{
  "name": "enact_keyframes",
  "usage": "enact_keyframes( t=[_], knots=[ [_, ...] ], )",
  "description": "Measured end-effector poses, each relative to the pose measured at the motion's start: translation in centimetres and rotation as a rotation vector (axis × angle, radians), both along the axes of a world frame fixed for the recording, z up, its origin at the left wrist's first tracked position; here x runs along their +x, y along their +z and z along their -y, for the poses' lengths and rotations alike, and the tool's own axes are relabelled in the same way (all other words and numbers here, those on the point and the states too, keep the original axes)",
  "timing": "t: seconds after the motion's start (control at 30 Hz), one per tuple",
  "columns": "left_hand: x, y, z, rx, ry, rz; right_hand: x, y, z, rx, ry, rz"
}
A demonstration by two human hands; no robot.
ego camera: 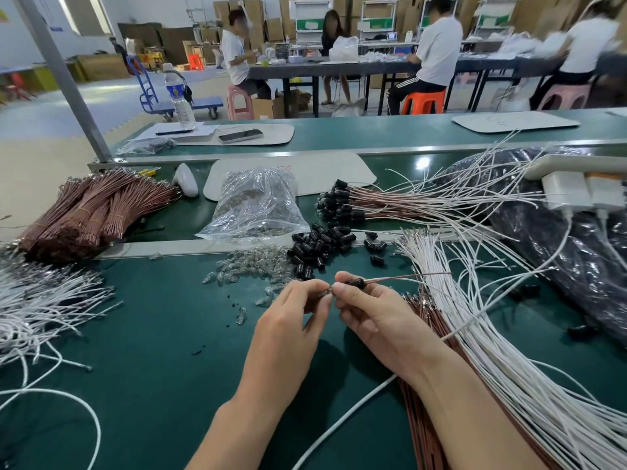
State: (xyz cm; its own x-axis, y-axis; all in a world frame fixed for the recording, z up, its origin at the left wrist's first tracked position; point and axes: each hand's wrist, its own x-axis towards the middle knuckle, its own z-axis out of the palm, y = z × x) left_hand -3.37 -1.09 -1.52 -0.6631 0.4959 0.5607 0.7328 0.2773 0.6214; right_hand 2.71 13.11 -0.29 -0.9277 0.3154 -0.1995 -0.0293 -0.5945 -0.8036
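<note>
Pushing the bulb (327, 292) crookedly into the socket (356, 284) could crack it; left hand (291, 313) fingers pinch the bulb, right hand (366, 310) fingers clamp the socket.

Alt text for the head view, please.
Over a green table, the left hand pinches a small clear bulb next to a black socket on a brown wire, held by the right hand. Piles of loose bulbs, black sockets and white wires lie around.
</note>
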Motion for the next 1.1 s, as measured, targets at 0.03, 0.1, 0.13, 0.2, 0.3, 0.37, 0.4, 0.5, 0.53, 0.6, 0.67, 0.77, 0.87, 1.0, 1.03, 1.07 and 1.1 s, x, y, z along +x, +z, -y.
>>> enact_keyframes(
  t=[0.03,0.1,0.13,0.2,0.3,0.37,0.4,0.5,0.53,0.6,0.67,0.77,0.87,1.0,1.03,1.07,1.1],
  knots=[
    [-0.08,-0.04,0.01,0.005,-0.007,0.000,0.04,0.03,-0.07,0.001,-0.003,0.003],
    [-0.25,-0.12,0.07,0.018,-0.013,0.000,0.11,0.08,-0.12,0.000,-0.007,0.011],
    [-0.33,-0.17,0.07,0.030,-0.013,0.002,0.11,0.09,-0.10,-0.001,-0.009,0.018],
    [-0.44,-0.27,0.05,0.056,-0.014,0.016,0.15,0.05,-0.07,-0.010,-0.007,0.027],
    [-0.39,-0.31,0.01,0.063,-0.026,0.026,0.19,0.12,-0.01,-0.049,0.005,0.016],
    [-0.40,-0.39,0.02,0.056,-0.024,0.009,0.19,0.18,0.03,-0.067,0.016,0.007],
    [-0.41,-0.43,0.06,0.055,-0.023,0.006,0.19,0.22,0.04,-0.072,0.021,0.002],
    [-0.40,-0.46,0.13,0.061,-0.033,0.011,0.28,0.32,0.03,-0.068,0.033,-0.010],
    [-0.37,-0.38,0.13,0.063,-0.039,0.007,0.32,0.35,-0.01,-0.067,0.040,-0.014],
    [-0.25,-0.14,0.06,0.064,-0.051,-0.007,0.33,0.42,-0.03,-0.062,0.052,-0.024],
    [-0.18,0.00,0.00,0.061,-0.055,-0.015,0.27,0.43,0.01,-0.052,0.043,-0.028],
    [-0.26,-0.08,0.00,0.044,-0.042,-0.018,0.14,0.45,0.14,-0.025,0.026,-0.025],
    [-0.29,-0.11,0.00,0.034,-0.036,-0.021,0.10,0.47,0.15,0.015,0.013,-0.029],
    [-0.22,-0.02,0.01,0.039,-0.032,-0.027,0.19,0.47,0.10,0.038,-0.008,-0.050],
    [-0.24,0.03,0.05,0.036,-0.028,-0.025,0.20,0.47,0.09,0.043,-0.016,-0.049],
    [-0.27,0.06,0.08,0.030,-0.023,-0.027,0.21,0.47,0.07,0.049,-0.023,-0.045],
    [-0.30,0.09,0.12,0.022,-0.022,-0.030,0.19,0.49,0.05,0.053,-0.028,-0.039]
  ],
)
